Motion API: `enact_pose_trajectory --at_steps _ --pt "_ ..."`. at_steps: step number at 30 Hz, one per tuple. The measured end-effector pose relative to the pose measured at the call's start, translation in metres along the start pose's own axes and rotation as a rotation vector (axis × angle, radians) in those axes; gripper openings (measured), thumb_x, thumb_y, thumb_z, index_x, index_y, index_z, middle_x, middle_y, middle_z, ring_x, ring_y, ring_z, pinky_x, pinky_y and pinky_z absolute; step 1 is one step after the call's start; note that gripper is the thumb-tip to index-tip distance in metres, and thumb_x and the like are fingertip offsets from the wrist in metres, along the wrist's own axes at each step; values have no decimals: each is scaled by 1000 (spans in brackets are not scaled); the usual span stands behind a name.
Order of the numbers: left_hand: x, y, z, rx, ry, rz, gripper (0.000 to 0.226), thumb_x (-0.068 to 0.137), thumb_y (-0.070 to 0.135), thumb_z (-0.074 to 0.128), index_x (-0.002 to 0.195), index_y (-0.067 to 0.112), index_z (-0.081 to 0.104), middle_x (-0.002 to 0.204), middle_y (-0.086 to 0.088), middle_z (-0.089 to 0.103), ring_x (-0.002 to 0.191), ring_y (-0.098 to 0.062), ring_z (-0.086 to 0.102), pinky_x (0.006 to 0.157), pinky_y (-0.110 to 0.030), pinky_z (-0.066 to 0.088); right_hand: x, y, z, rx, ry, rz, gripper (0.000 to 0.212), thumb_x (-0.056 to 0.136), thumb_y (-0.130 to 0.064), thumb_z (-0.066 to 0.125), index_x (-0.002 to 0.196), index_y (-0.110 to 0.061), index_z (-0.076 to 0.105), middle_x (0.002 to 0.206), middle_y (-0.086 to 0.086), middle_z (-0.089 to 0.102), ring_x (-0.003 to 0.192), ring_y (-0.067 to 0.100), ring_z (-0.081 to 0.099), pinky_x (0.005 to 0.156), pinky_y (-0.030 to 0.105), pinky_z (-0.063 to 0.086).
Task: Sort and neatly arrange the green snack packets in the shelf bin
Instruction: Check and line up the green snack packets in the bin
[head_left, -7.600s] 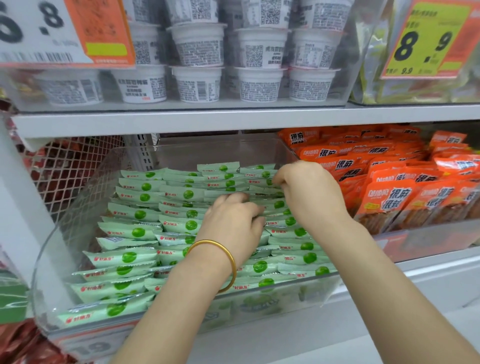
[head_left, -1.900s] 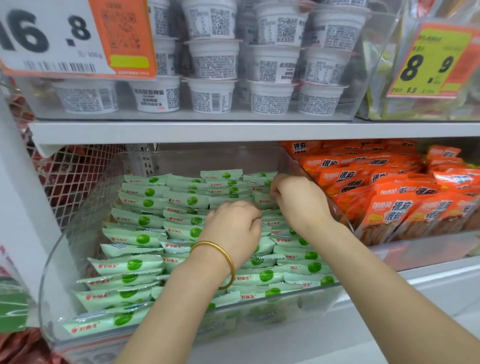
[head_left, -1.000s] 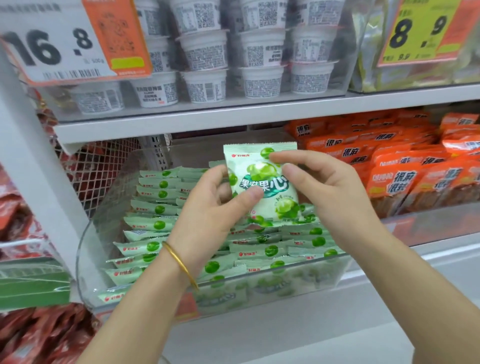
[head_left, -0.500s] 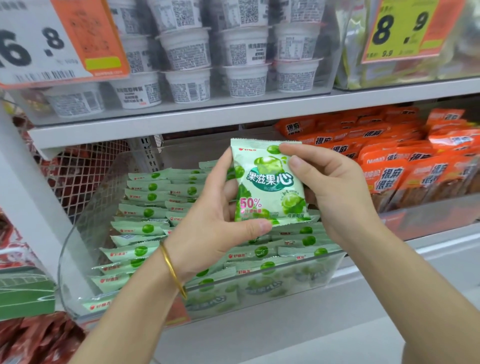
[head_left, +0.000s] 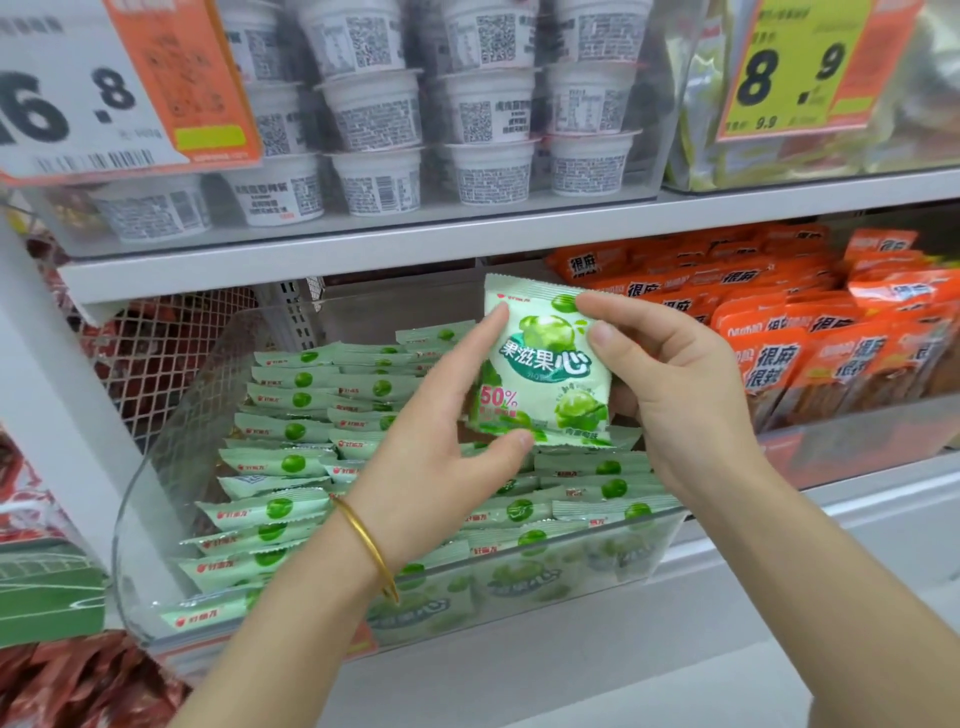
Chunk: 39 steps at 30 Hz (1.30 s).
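The left hand (head_left: 431, 441) and right hand (head_left: 685, 400) had lifted 1 green snack packet (head_left: 545, 374) from the shelf bin (head_left: 171, 415) below, fingers (head_left: 613, 343) pinching its edges, probably for re-slotting.

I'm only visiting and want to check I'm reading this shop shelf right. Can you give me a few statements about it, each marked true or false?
1. The left hand and the right hand both hold one pale green printed snack packet over the clear plastic bin. True.
2. That packet shows its blank back to the camera. False: its printed front faces the camera, upright.
3. A thin gold bangle sits on the left wrist. True.
4. Blue packets lie to the right of the bin. False: orange flat packets lie there.
5. On the shelf above stand stacked small white plastic tubs. True.
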<state>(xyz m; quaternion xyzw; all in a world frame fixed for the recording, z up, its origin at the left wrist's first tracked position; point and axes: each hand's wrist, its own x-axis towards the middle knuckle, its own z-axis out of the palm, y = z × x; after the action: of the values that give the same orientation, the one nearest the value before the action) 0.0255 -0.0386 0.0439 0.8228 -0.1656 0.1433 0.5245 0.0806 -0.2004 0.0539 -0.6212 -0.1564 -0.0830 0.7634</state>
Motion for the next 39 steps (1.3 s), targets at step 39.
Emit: enact_pose_trajectory --at_steps 39 --pt "0 14 -3 -257 130 -77 53 76 19 70 120 30 42 102 3 72 96 -17 67 86 -36 54 -8 -5 5 -121 -118 -197 31 80 3 66 99 -21 67 102 -14 66 89 -7 62 75 9 47"
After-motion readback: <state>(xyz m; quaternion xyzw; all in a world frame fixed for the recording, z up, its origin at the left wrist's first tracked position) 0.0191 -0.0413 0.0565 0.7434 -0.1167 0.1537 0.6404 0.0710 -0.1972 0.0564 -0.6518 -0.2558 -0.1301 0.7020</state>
